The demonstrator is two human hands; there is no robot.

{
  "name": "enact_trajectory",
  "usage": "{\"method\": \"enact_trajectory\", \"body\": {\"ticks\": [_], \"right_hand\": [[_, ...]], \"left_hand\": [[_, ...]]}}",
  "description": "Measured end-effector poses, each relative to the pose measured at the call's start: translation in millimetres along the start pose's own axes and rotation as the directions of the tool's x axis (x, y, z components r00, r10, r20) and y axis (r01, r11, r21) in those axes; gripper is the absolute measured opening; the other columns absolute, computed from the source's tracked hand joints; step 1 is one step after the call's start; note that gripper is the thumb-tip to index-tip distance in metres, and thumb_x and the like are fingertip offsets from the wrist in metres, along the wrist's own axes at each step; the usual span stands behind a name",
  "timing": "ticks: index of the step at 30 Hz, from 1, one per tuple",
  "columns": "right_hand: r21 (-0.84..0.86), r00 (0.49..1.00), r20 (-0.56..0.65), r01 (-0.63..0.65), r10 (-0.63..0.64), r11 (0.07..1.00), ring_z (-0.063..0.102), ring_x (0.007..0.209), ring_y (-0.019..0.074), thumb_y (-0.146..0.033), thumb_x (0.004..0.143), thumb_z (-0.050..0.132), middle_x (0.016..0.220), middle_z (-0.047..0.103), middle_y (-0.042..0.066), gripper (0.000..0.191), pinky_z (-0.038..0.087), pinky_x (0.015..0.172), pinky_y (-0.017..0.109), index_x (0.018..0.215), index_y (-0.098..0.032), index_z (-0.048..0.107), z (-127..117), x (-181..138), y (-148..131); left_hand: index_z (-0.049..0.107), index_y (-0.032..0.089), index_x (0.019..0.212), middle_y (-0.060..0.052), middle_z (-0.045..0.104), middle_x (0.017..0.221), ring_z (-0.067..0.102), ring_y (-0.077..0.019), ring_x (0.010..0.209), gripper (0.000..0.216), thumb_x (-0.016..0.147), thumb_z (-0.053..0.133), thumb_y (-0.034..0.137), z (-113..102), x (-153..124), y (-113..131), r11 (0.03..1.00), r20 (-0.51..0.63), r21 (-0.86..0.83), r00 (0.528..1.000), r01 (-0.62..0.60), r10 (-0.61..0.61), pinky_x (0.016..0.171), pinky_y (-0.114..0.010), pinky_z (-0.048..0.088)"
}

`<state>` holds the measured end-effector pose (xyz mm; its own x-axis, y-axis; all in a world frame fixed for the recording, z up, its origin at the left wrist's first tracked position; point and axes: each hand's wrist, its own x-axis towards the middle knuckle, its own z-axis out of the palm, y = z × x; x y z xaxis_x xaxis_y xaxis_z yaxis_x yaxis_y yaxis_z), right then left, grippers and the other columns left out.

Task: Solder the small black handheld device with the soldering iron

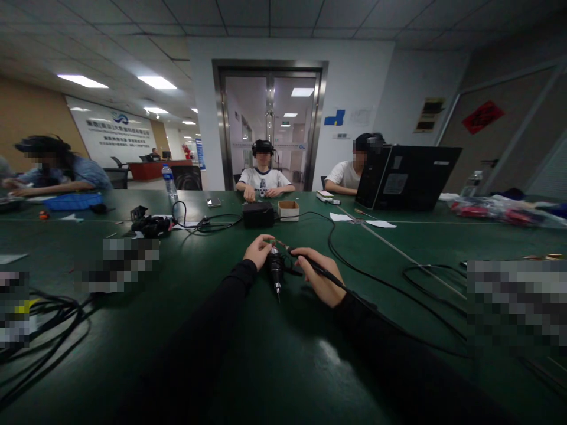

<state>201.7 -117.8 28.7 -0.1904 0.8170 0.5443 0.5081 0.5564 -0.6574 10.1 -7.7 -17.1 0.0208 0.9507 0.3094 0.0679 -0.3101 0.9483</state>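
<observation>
My right hand [323,274] grips a soldering iron [290,250] like a pen, and its black cord runs back over my sleeve. The iron's thin tip points left toward the fingertips of my left hand [258,252]. Those fingers are closed at the end of a black electric screwdriver [276,268]; whatever small piece they pinch is too small to name. The screwdriver lies on the green table [212,366] between my hands, its pointed metal end toward me.
Beyond my hands stand a black box [258,215] and a small open carton [289,211]. Black cables [372,274] cross the table at right. A computer case [410,177] stands at back right, a water bottle [169,184] at back left. Co-workers [264,177] sit across and to the left.
</observation>
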Motion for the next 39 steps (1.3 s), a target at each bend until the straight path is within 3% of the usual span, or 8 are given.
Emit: {"method": "enact_trajectory", "body": {"ticks": [39], "right_hand": [[0.0,0.998,0.058,-0.01,0.01,1.0,0.064,0.068,0.0141,-0.03,0.091,0.046,0.089,0.071,0.003,0.026,0.05,0.065,0.025,0.104,-0.021,0.067,-1.6,0.1,-7.8]], "left_hand": [[0.062,0.018,0.096,-0.001,0.067,0.075,0.064,-0.0156,0.077,0.024,0.075,0.056,0.008,-0.8,1.5,-2.3,1.0,0.014,-0.019,1.0,-0.018,0.018,0.084,-0.032,0.048]]}}
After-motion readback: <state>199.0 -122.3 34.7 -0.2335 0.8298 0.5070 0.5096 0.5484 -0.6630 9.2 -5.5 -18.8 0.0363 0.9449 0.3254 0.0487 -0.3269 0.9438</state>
